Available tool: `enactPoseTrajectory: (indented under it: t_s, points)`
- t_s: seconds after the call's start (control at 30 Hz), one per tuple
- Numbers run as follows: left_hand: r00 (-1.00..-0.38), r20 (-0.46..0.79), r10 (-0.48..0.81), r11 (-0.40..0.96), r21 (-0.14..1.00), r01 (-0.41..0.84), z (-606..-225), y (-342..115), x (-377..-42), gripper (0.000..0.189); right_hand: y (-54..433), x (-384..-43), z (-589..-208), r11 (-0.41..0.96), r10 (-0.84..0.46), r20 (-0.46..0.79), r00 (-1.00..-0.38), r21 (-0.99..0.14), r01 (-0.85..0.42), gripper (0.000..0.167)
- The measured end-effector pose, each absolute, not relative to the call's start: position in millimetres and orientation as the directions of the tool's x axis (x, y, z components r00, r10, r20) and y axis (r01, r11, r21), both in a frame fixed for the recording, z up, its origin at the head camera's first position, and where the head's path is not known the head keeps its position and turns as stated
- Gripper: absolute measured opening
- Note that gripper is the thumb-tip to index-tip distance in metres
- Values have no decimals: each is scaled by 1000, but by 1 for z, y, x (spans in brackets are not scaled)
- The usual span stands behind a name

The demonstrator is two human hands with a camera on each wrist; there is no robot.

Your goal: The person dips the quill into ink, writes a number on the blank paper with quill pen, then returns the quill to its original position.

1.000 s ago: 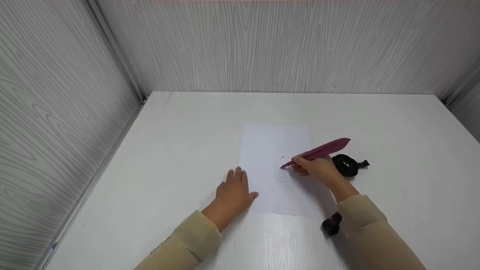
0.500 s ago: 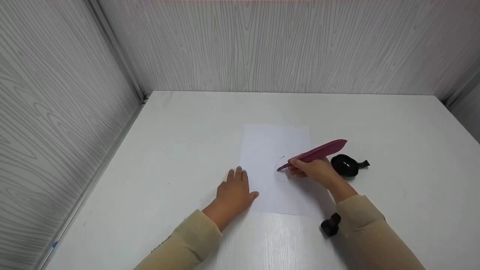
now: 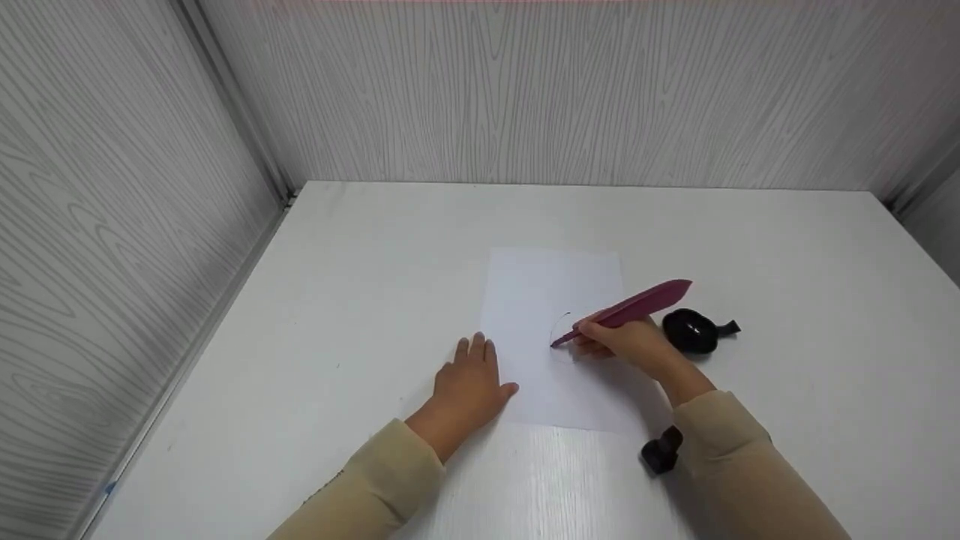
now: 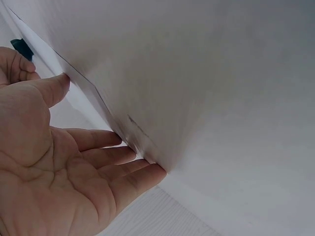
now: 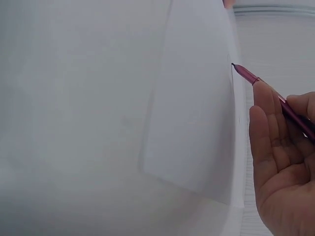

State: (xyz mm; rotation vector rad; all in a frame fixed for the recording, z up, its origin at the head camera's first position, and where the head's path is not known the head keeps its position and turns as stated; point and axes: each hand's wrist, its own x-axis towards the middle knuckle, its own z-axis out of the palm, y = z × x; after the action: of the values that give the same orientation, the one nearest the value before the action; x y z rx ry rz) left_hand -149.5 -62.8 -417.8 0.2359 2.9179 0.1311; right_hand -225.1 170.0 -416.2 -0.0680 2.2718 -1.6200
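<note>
A sheet of white paper (image 3: 525,292) lies on the white table, with a thin, rounded outline drawn on it. My right hand (image 3: 626,345) pinches a magenta quill pen (image 3: 637,306), whose tip meets the left side of that outline. Seen from the right wrist, the pen (image 5: 246,73) has a dark tip at the paper (image 5: 197,98), and the thumb and fingers hold its barrel. My left hand (image 3: 466,386) rests with straight fingers over the paper's left edge, its thumb on the sheet. From the left wrist, its fingertips (image 4: 147,172) touch the surface.
Right of the paper, beside my right hand, sits a shiny black rounded object (image 3: 690,331) with a short flared stem. A smaller black object (image 3: 661,451) lies near my right sleeve. Grey wood-grain panels (image 3: 480,90) stand behind and at both sides of the table.
The quill pen's tip has shifted slightly left and toward me along the outline, and my right hand has moved a little left with it. My left hand stays put.
</note>
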Motion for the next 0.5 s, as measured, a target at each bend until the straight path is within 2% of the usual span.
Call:
enactPoseTrajectory:
  t_s: [0.27, 0.5]
  points:
    - [-966, -205, 157, 983, 123, 134, -418, -62, -150, 77, 172, -226, -416, 329, -238, -237, -942, -932, 152, 35]
    - [-970, -183, 157, 983, 126, 135, -419, -62, -149, 75, 178, -227, -412, 194, -267, -176, -947, -973, 126, 39]
